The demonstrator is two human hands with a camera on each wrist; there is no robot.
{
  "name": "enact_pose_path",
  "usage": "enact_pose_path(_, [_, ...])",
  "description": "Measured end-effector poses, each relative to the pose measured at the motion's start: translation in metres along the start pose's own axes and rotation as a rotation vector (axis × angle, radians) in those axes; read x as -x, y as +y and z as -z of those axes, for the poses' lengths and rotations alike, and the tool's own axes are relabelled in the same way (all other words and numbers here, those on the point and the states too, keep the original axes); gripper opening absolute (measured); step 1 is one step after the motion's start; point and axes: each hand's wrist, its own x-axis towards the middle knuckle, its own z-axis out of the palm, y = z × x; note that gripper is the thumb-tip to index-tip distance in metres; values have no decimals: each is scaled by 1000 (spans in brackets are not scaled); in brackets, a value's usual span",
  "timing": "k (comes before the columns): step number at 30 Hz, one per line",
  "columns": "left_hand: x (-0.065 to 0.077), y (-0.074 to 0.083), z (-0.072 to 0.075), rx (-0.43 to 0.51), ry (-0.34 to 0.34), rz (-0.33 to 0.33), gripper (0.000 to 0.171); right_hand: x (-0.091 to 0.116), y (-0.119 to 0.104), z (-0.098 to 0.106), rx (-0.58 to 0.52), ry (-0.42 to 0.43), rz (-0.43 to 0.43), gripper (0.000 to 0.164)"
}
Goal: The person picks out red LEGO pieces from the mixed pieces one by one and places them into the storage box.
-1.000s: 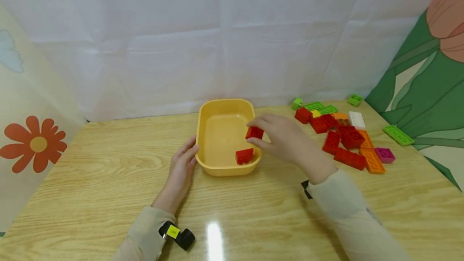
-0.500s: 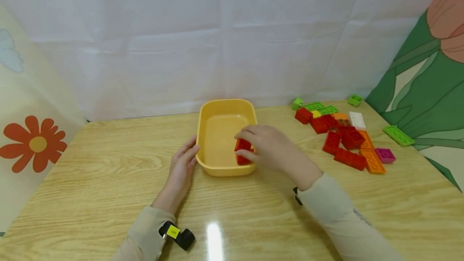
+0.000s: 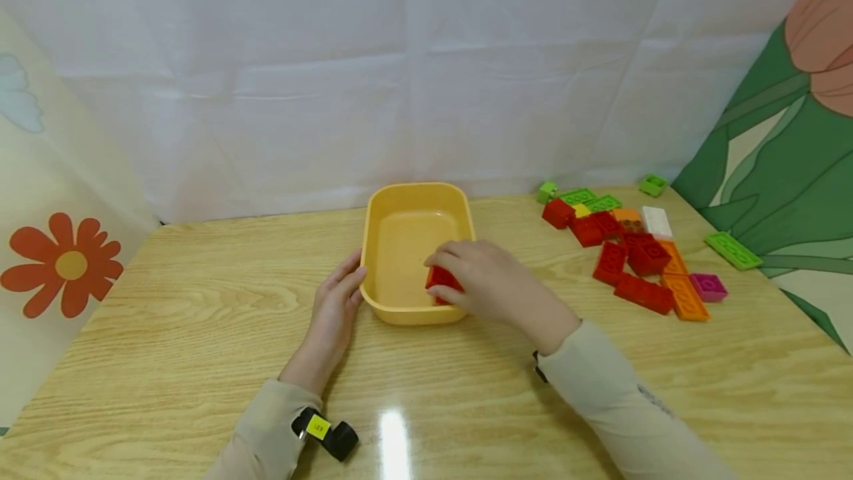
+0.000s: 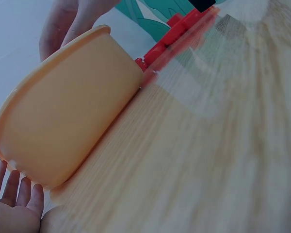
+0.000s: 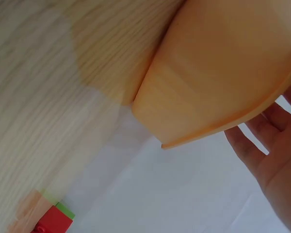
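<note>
A yellow plastic bin (image 3: 416, 315) stands on the wooden table. My left hand (image 3: 335, 302) rests against its left side, thumb tip at the rim and relaxed fingers along the outer wall. In the left wrist view, the fingers (image 4: 24, 191) touch the lower part of that wall. My right hand (image 3: 489, 284) reaches over the right rim, pinching a red toy brick (image 3: 440, 278) between thumb and fingers. A second red brick lies low in the bin's near right corner, mostly hidden behind the held brick and the fingers.
At the table's right lie several loose bricks: a long red brick (image 3: 643, 293), an orange plate brick (image 3: 685, 296), a magenta brick (image 3: 708, 287), a white brick (image 3: 656, 221) and a green plate brick (image 3: 733, 249). A white cloth (image 3: 266, 95) hangs behind the table.
My right hand has moved left and toward me, bringing the red brick from above the bin's right rim down against the other red brick inside. The left hand and bin stay put.
</note>
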Motion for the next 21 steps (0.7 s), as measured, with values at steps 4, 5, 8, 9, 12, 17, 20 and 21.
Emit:
enact_pose_path(4, [1,0,0,-1,3,4,49,0,-1,-2,-11,-13,-9,38])
enact_pose_path(5, [1,0,-1,2,5,8,49,0,-1,-3,-15,-13,-10,38])
enact_pose_path(8, [2,1,-1,12,7,14,49,0,-1,-3,-21,-24,-27,37])
enact_pose_path(9, [2,1,-1,19,9,19,49,1,-1,-3,-21,-30,-34,37])
enact_pose_path(12, [2,1,-1,22,10,21,48,1,-1,-4,-20,-53,-58,36])
enact_pose_path(17, [1,0,-1,2,1,7,49,0,-2,-4,-28,-82,-96,37])
enact_pose_path(20, [1,1,-1,4,-2,4,49,0,-2,-4,-31,-86,-106,37])
enact_pose_path(21, [1,1,-1,5,-2,4,49,0,-3,-4,-31,-87,-107,37])
